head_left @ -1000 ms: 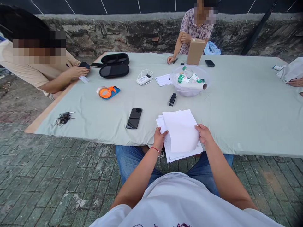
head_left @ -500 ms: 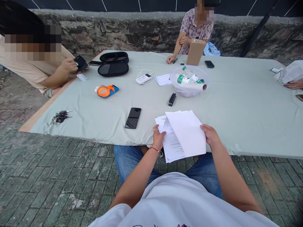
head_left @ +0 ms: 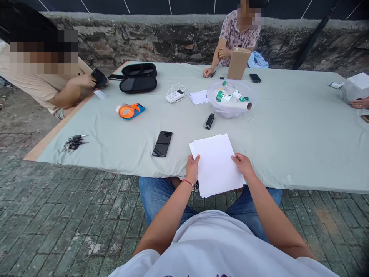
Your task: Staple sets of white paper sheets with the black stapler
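Note:
A stack of white paper sheets (head_left: pixel 219 165) is held over the table's near edge, its blank top sheet facing up. My left hand (head_left: pixel 192 169) grips the stack's left edge, thumb on top and fingers underneath. On the right edge, my right hand (head_left: pixel 243 164) pinches the sheets in the same way. The sheets' edges are slightly uneven at the upper left. Beyond the papers lies a black stapler (head_left: pixel 210 121). A black smartphone (head_left: pixel 162 144) rests on the cloth to the left of my left hand.
The cloth-covered table (head_left: pixel 302 146) also carries keys (head_left: pixel 74 143), an orange-and-blue tape dispenser (head_left: pixel 129 111), an open black case (head_left: pixel 138 84), a white corded device (head_left: pixel 175 96), a bowl (head_left: pixel 215 109) with bottles and a cardboard box (head_left: pixel 238 63). Other people sit at the left, far side and right.
The top sheet, folded over with print showing beneath, now lies flat over the stack. My right hand has moved left with it. At the right, another person's white item has changed shape.

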Demonstrator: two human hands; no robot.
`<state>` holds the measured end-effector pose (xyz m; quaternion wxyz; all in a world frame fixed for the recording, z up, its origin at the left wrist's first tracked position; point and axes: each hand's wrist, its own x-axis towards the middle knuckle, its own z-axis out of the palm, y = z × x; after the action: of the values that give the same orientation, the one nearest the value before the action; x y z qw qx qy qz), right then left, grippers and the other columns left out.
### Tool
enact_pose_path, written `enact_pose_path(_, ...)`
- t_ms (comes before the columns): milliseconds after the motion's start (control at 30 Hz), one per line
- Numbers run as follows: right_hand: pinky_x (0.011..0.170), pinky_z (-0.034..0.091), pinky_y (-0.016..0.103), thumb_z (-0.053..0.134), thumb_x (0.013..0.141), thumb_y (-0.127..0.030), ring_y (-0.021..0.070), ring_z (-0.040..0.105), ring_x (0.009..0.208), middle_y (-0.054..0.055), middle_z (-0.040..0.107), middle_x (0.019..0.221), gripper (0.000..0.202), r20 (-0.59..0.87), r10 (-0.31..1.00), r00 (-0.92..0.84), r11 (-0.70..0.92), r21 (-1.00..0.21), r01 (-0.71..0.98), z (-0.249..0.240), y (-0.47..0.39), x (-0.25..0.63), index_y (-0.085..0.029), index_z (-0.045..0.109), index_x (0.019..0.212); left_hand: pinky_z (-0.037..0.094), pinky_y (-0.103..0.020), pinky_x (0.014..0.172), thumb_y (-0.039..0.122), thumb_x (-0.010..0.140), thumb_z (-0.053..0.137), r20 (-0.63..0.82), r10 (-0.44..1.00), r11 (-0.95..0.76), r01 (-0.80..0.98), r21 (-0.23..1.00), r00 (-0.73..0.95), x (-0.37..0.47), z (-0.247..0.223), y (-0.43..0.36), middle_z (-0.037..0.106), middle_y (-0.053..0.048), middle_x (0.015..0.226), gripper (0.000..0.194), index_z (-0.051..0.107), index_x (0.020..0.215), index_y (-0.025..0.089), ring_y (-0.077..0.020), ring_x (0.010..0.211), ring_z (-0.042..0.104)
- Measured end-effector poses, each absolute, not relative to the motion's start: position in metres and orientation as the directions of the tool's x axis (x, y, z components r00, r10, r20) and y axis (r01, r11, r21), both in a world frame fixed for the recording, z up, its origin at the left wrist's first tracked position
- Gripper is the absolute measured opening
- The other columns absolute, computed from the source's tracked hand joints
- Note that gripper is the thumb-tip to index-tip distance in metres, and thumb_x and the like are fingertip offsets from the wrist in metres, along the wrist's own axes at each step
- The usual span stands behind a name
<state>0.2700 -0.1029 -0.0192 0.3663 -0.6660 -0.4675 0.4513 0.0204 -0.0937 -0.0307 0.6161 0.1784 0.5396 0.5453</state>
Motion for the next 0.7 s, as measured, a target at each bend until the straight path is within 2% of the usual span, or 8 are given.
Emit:
enact_pose_path(133,0.073,0.049,0.034,0.057,0.083,-0.052,0.0203,0.062,0.077,0.003,0.070,0.085,0.037,-0.193,0.967,0.166,-0.243,-0.893,0.380,-0.024,-0.098,0.267,-0.023,0.068,0.103,0.053,-0.038,0.081,0.028,0.066,0.078,-0.483,0.855,0.375,-0.419,0.827,-0.188,0.020,-0.034,-0.092,0.070,-0.008,0.098,0.040,0.051,0.094,0.018,-0.0203,0.082,0.067)
enact_pose_path(267,0.094,0.048,0.044,0.055,0.085,-0.048,0.0248,0.063,0.099,0.010,0.068,0.111,0.047,-0.040,0.967,0.251,-0.164,-0.852,0.497,-0.031,-0.093,0.274,-0.022,0.061,0.124,0.053,-0.038,0.081,0.026,0.067,0.077,-0.501,0.846,0.380,-0.453,0.807,-0.183,0.021,-0.032,-0.092,0.071,-0.009,0.099,0.037,0.053,0.094,0.018,-0.0201,0.081,0.067)
enact_pose_path(367,0.107,0.040,0.052,0.056,0.086,-0.051,0.0301,0.055,0.120,0.012,0.061,0.128,0.047,0.035,0.985,0.168,-0.073,-0.801,0.595,-0.026,-0.099,0.274,-0.023,0.062,0.124,0.053,-0.039,0.079,0.024,0.064,0.077,-0.527,0.844,0.411,-0.509,0.756,-0.102,0.024,-0.021,-0.092,0.072,-0.010,0.098,0.040,0.056,0.097,0.017,-0.0221,0.082,0.067)
enact_pose_path(433,0.114,0.032,0.056,0.057,0.087,-0.054,0.0320,0.047,0.131,0.011,0.057,0.136,0.047,0.072,0.991,0.110,-0.009,-0.795,0.607,-0.011,-0.109,0.267,-0.025,0.064,0.123,0.052,-0.037,0.077,0.019,0.063,0.075,-0.506,0.856,0.395,-0.502,0.770,-0.102,0.027,-0.005,-0.093,0.072,-0.008,0.093,0.037,0.057,0.096,0.016,-0.0221,0.080,0.066)
enact_pose_path(500,0.117,0.030,0.055,0.057,0.088,-0.056,0.0305,0.043,0.136,0.010,0.052,0.142,0.050,0.071,0.997,0.022,0.050,-0.853,0.519,0.015,-0.126,0.255,-0.028,0.061,0.129,0.050,-0.034,0.073,0.016,0.066,0.068,-0.399,0.890,0.284,-0.418,0.863,-0.219,0.030,0.021,-0.097,0.070,-0.005,0.089,0.029,0.057,0.092,0.017,-0.0205,0.077,0.064)
enact_pose_path(567,0.115,0.036,0.050,0.056,0.090,-0.057,0.0268,0.047,0.135,0.007,0.049,0.147,0.058,0.007,0.977,-0.214,0.071,-0.954,0.292,0.045,-0.144,0.241,-0.034,0.048,0.143,0.047,-0.031,0.073,0.014,0.070,0.062,-0.179,0.920,0.102,-0.226,0.969,-0.348,0.036,0.055,-0.102,0.066,-0.003,0.089,0.022,0.056,0.091,0.019,-0.0193,0.079,0.061)
enact_pose_path(633,0.116,0.034,0.051,0.071,0.079,-0.058,0.0300,0.038,0.142,0.007,0.039,0.155,0.087,0.006,0.864,-0.504,0.087,-0.987,0.137,0.073,-0.160,0.231,-0.034,0.033,0.153,0.044,-0.029,0.072,0.011,0.072,0.060,0.019,0.917,-0.011,0.021,1.000,-0.398,0.047,0.092,-0.111,0.059,-0.001,0.079,0.017,0.053,0.084,0.021,-0.0171,0.074,0.057)
enact_pose_path(700,0.116,0.033,0.053,0.084,0.067,-0.052,0.0335,0.036,0.143,0.007,0.038,0.156,0.105,0.002,0.801,-0.599,0.103,-0.986,0.133,0.092,-0.171,0.224,-0.034,0.028,0.155,0.043,-0.029,0.072,0.007,0.073,0.058,0.225,0.906,-0.150,0.227,0.962,-0.358,0.063,0.125,-0.123,0.053,0.000,0.078,0.019,0.049,0.080,0.022,-0.0156,0.073,0.052)
